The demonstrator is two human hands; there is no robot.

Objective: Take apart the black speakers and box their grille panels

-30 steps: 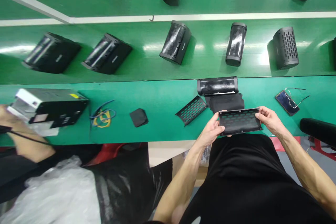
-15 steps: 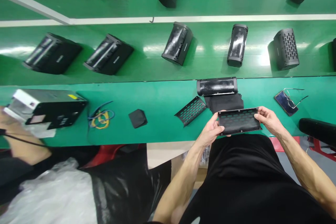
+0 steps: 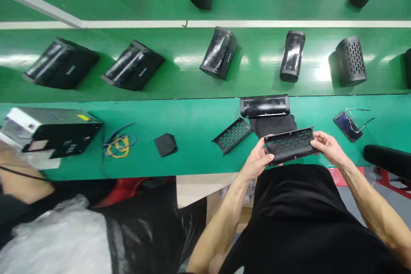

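Note:
I hold a black perforated grille panel [image 3: 290, 145] by its two ends over the front edge of the green bench [image 3: 192, 128]. My left hand [image 3: 257, 160] pinches its left end and my right hand [image 3: 327, 147] grips its right end. The panel is tilted, right end higher. Just beyond it lie a black cloth [image 3: 272, 125] and a black cylindrical speaker body [image 3: 264, 105] on its side. A second perforated grille [image 3: 232, 134] rests on the bench to the left of my hands.
Several black speakers stand on the green conveyor [image 3: 180, 81] behind. A phone with glasses [image 3: 349, 119] lies at right. A small black pad [image 3: 165, 144], coiled wires [image 3: 118, 143] and a boxy device [image 3: 51, 132] sit at left, by another person's arm [image 3: 25, 184].
The grille panel has tilted, its right end raised and the piece turned a little in my hands. The view has drifted slightly, and the boxy device at left shifted leftward.

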